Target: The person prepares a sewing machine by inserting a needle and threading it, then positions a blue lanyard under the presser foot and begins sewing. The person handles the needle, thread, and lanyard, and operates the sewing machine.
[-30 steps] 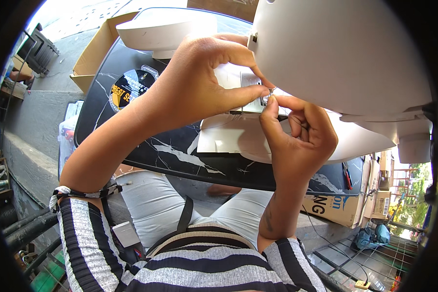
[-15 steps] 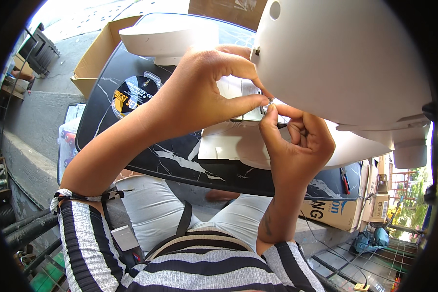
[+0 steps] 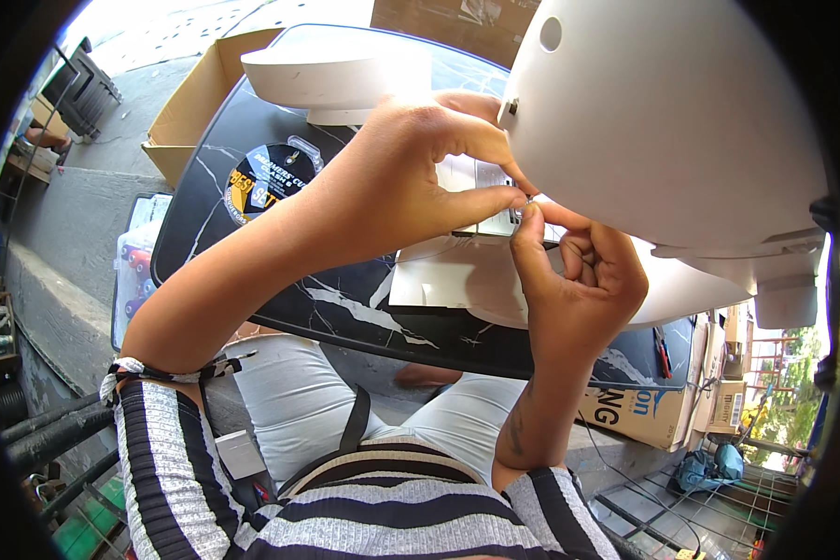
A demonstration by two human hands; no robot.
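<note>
My left hand (image 3: 415, 173) reaches over the table from the left, its thumb and forefinger closed in a pinch. My right hand (image 3: 588, 266) meets it fingertip to fingertip, with thumb and forefinger pinched and the other fingers curled. Between the fingertips is a tiny shiny piece (image 3: 530, 200), mostly hidden and too small to name. Just below the hands lies a flat white sheet-like piece (image 3: 448, 280) on a black marble-patterned table (image 3: 336, 308). A large smooth white housing (image 3: 672, 121) looms over the right hand, close to the camera.
A white piece with a curved rim (image 3: 327, 79) stands beyond my left forearm, near a round black-and-gold label (image 3: 266, 182). An open cardboard box (image 3: 191, 112) is at the far left. Red-handled pliers (image 3: 663, 353) lie at the table's right, above a printed carton (image 3: 639, 411).
The hands and table sit slightly farther right in the picture, along with the whole scene. Both pinches stay together at the tiny piece, with hardly any shift of the fingers.
</note>
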